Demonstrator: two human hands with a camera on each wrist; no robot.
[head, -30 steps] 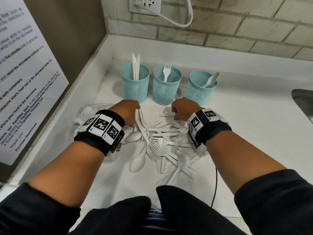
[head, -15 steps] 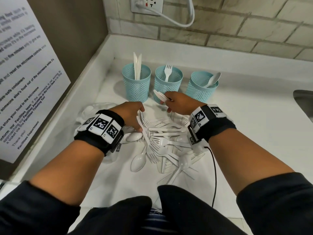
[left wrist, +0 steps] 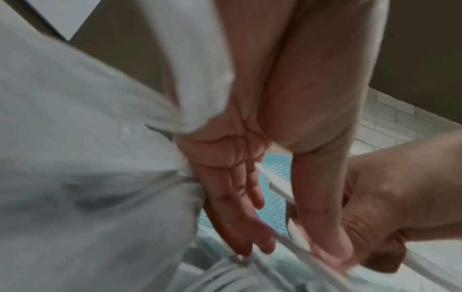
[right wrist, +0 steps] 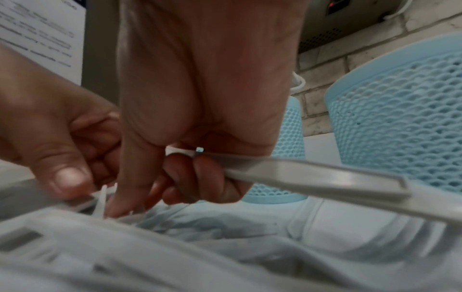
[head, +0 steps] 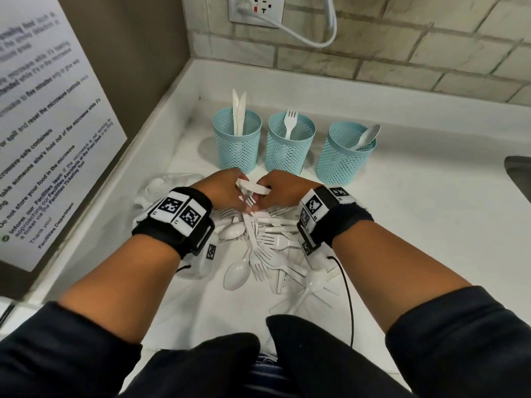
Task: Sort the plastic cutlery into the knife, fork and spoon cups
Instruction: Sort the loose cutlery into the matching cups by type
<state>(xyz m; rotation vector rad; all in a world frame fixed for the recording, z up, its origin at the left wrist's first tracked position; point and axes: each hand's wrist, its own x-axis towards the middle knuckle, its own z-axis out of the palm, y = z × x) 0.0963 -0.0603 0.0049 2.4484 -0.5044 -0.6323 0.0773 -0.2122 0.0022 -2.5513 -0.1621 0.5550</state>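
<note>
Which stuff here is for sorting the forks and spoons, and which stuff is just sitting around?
For the job:
- knife cup
- fork cup
- spoon cup
- cutlery pile
- white piece held by the right hand
- left hand, picking at the pile

Just lying about:
- wall socket and white cord
- printed notice
- sink edge

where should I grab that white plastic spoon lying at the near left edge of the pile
Take the white plastic spoon by its thin handle just above the bowl, coming from the left with the left hand. Its bowl lies clear on the white counter, while the handle's far end runs under the forks.
</note>
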